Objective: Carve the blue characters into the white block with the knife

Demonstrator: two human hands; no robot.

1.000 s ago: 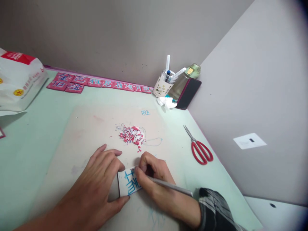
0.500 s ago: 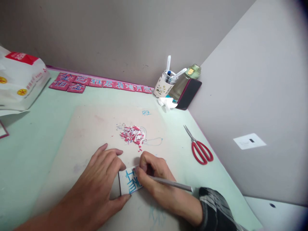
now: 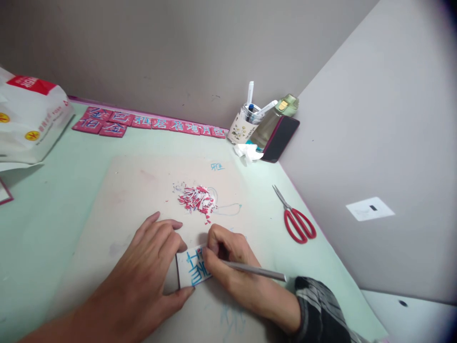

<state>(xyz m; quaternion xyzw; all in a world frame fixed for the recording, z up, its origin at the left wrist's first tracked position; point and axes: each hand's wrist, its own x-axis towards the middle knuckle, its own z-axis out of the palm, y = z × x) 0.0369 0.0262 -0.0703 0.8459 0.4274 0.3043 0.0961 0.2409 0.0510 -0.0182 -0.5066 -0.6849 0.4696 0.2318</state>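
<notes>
A small white-faced block (image 3: pixel 192 276) with blue characters lies low in the middle on the beige board. My left hand (image 3: pixel 152 264) grips it from the left, thumb at the near edge and a fingertip at the far corner; its other fingers are spread on the board. My right hand (image 3: pixel 232 264) is closed round a slim silver craft knife (image 3: pixel 259 272) and rests over the block's right side. Its tip is hidden by my fingers. A small red spot shows on the block beside them. Beyond the hands sits a heap of red and white shavings (image 3: pixel 198 199).
Red-handled scissors (image 3: pixel 296 219) lie to the right. At the back stand a jar of pens (image 3: pixel 243 126), a green bottle (image 3: pixel 266 125) and a leaning phone (image 3: pixel 280 140), near crumpled tissue (image 3: pixel 248 152). Carved pink tiles (image 3: pixel 159 124) line the wall; a white bag (image 3: pixel 35 124) is left.
Hardly anything differs. Both hands keep their places on the block and the knife, and the view has shifted very slightly.
</notes>
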